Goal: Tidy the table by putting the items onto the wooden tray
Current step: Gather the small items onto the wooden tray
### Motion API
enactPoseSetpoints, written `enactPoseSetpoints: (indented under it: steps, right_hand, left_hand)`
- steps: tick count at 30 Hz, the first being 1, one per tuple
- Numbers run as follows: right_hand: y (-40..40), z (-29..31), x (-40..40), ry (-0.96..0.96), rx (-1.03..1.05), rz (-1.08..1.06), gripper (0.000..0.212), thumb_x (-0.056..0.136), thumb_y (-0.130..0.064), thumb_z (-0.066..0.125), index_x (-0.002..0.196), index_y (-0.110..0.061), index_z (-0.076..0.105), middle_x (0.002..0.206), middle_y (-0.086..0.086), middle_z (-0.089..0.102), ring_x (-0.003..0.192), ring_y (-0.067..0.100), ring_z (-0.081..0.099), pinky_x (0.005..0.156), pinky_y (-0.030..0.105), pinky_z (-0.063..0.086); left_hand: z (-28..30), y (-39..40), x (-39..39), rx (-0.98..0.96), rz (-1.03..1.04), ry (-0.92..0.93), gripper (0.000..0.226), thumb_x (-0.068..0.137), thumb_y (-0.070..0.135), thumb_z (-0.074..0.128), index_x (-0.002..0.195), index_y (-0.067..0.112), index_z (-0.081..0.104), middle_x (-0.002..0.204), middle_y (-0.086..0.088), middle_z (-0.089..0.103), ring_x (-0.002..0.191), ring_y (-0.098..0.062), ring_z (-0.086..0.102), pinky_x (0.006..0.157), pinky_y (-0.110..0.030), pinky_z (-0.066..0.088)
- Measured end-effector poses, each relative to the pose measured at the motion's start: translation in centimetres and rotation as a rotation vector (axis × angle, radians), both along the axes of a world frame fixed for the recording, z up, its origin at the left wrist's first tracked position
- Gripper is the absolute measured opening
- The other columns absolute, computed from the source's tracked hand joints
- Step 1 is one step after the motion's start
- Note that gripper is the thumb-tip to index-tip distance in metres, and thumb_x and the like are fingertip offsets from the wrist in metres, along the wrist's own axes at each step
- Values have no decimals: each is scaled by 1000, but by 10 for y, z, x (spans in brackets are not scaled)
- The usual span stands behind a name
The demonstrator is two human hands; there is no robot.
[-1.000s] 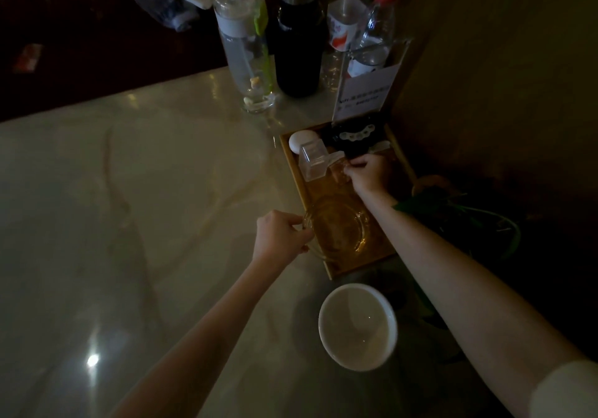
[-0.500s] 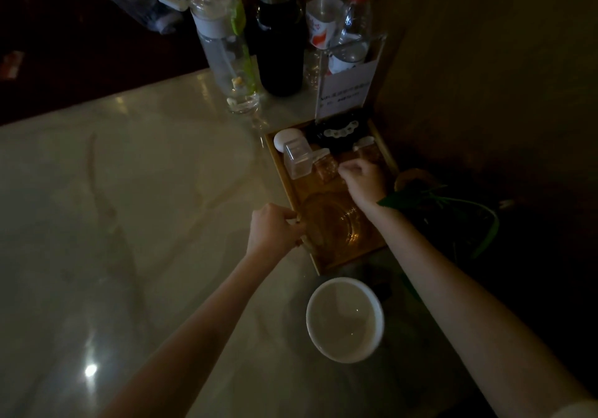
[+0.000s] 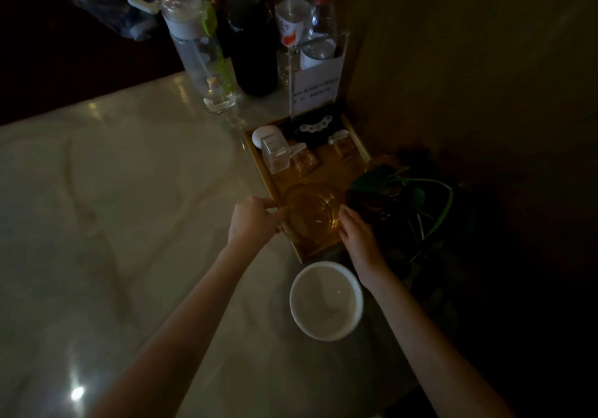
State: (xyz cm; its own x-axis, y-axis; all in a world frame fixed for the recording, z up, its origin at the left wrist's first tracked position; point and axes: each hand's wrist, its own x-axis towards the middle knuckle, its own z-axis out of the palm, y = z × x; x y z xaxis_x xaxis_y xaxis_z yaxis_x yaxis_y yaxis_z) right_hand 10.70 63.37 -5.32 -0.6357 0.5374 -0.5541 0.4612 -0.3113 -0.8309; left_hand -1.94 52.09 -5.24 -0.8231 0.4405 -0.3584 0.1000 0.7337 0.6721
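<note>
Reaching at frame centre, glass bowl (image 3: 311,212) on wooden tray (image 3: 325,162) pinched by left hand (image 3: 250,220), touched by straight-fingered right hand (image 3: 357,233), details lost in gloom

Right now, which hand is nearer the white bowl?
Right. The right hand sits just above the white bowl, at the wooden tray's near corner; the left hand is farther, up-left at the tray's left edge.

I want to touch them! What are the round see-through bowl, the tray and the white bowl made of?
The see-through bowl looks like clear glass: the tray's colour shows through it and its rim glints. The tray seems to be wood, honey-brown with a smooth, slightly shiny finish. The white bowl is probably glazed ceramic, plain white with a soft sheen, though it could be plastic in this dim light.
</note>
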Motion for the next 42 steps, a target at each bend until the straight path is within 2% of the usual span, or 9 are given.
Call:
enactPoseSetpoints:
  steps: [2, 5, 9, 14, 23, 31, 37, 40, 42]
  right_hand:
    - [-1, -2, 1, 1, -34, -21, 47, 98, -29, 37, 143, -16, 31, 150, 9, 33, 137, 22, 33, 110, 34, 29]
    - [-1, 0, 0, 30, -103, -115, 44, 97, -24, 39, 139, -12, 36, 145, 12, 41, 133, 23, 39, 102, 29, 33]
    - [-3, 4, 2, 23, -150, -222, 41, 97, -23, 40, 135, -8, 43, 139, 14, 48, 128, 24, 45, 97, 28, 36]
    - [-1, 9, 2, 18, -166, -268, 40, 97, -21, 39, 134, -7, 43, 139, 15, 47, 128, 24, 44, 95, 27, 35]
    - [5, 5, 7, 42, -133, -237, 34, 97, -19, 37, 126, -8, 51, 110, 1, 55, 92, 8, 53, 72, 13, 42]
    - [0, 6, 7, -55, 31, -125, 41, 97, -26, 40, 134, -11, 45, 136, 12, 49, 126, 24, 46, 107, 37, 36]
    - [-9, 19, 5, 34, 243, -72, 40, 98, -21, 38, 138, -17, 39, 121, -5, 46, 116, 11, 45, 96, 27, 38]
    - [-8, 16, 0, 49, 344, -5, 38, 98, -21, 37, 136, -17, 41, 129, -5, 46, 117, 7, 44, 95, 24, 37]
    - [-5, 10, -4, 36, 419, 63, 41, 97, -27, 37, 137, -17, 42, 141, 2, 44, 126, 13, 43, 103, 31, 39]
  left_hand:
    - [4, 0, 4, 32, 29, 22, 30, 88, 33, 55, 105, 11, 68, 79, -4, 68, 56, -4, 52, 51, -15, 42]
    - [7, 1, 13, 175, 88, -31, 32, 91, 32, 50, 105, 9, 68, 75, 4, 58, 65, -3, 50, 57, -9, 40]
    - [4, 8, 17, 333, 255, -319, 35, 92, 40, 45, 80, 14, 66, 86, -6, 61, 86, -18, 56, 85, -39, 47]
    - [4, 15, 16, 452, 306, -459, 30, 93, 41, 41, 73, 27, 57, 91, 2, 59, 99, -19, 54, 101, -42, 41]
    - [-2, 22, 18, 420, 270, -455, 28, 93, 42, 39, 90, 22, 58, 103, -7, 60, 101, -22, 56, 94, -35, 43]
    - [3, 18, 17, 306, 161, -347, 36, 95, 39, 36, 75, 20, 59, 94, -9, 60, 96, -26, 58, 93, -36, 45]
    - [7, 24, 1, 143, -76, -90, 32, 95, 25, 40, 77, 6, 58, 67, -2, 52, 68, -17, 49, 48, -14, 33]
    - [5, 34, -8, 108, -190, 86, 27, 94, 19, 41, 94, 1, 61, 82, -7, 59, 73, -18, 52, 49, -18, 31]
    - [1, 43, -16, 82, -286, 125, 29, 96, 20, 38, 106, 5, 60, 104, -13, 64, 87, -24, 58, 64, -14, 38]
